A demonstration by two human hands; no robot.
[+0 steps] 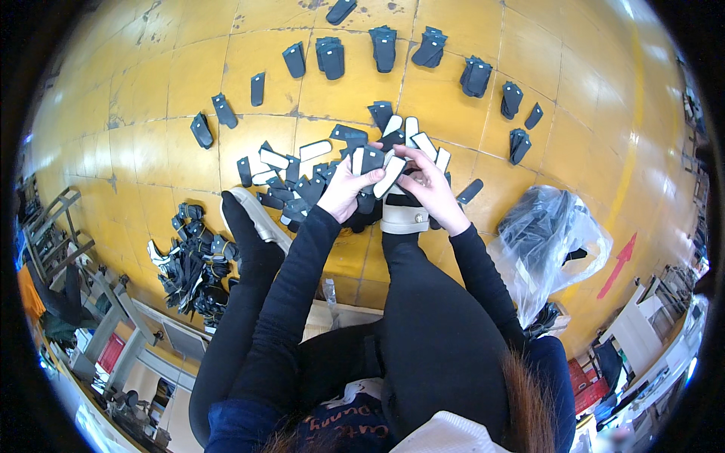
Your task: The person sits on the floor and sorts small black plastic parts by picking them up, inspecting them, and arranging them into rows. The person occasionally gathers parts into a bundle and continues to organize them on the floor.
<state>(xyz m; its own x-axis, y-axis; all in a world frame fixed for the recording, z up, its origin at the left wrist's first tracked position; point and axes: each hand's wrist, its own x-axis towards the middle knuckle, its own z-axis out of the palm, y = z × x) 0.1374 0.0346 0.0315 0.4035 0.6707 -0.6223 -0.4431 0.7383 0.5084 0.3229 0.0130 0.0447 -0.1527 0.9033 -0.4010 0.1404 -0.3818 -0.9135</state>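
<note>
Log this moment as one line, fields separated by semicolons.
Left hand: gripping black rounded flat piece; Right hand: touching white oblong piece; Yellow tiled floor: scattered black, white flat pieces; Right side: clear plastic bag

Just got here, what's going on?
The left hand holds a dark piece, while the right hand has its fingers at a white piece next to it. Below them, a loose pile of similar pieces lies on the yellow floor. Farther out, small dark stacks sit in a rough arc. A plastic bag lies to the right.
</note>
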